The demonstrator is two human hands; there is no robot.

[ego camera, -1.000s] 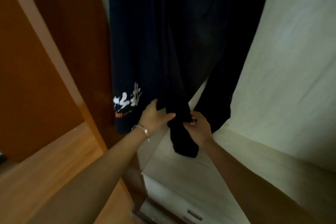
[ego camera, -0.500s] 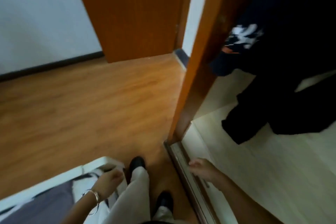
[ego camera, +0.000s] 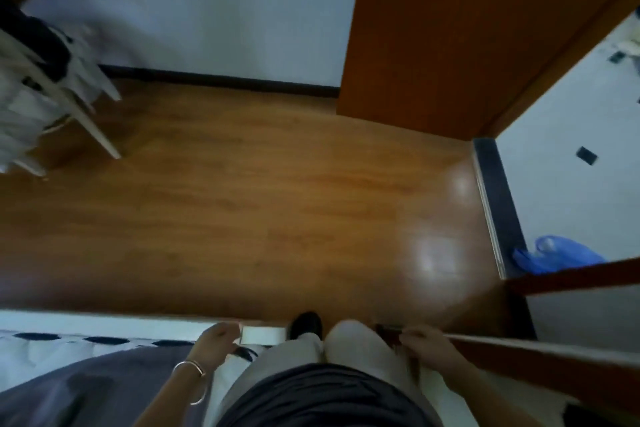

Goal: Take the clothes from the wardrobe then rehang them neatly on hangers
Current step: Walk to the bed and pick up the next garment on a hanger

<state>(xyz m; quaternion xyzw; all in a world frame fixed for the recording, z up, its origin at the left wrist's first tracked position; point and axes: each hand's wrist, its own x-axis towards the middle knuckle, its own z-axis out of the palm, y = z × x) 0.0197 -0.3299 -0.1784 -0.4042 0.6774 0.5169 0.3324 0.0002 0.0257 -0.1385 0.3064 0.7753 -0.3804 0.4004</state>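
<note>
I am looking straight down at the wooden floor, and the dark clothes in the wardrobe are out of view. My left hand [ego camera: 216, 340] hangs with loosely curled fingers over the corner of the bed and holds nothing; a bangle sits on its wrist. My right hand [ego camera: 424, 348] hangs low beside the pale edge of the orange wardrobe panel [ego camera: 554, 371], fingers loosely curled, nothing visible in it. A white rack [ego camera: 86, 121] at the far left carries white and dark clothes, blurred.
A bed with a grey cover [ego camera: 69, 388] fills the lower left. An orange room door [ego camera: 450, 28] stands open at the upper right, with a tiled floor and a blue plastic bag [ego camera: 557, 255] beyond the threshold. My legs and a black shoe [ego camera: 304, 322] are below.
Both hands have let go of the dark garment and dropped to my sides. The view has swung left and down, away from the wardrobe, to the floor and the bed.
</note>
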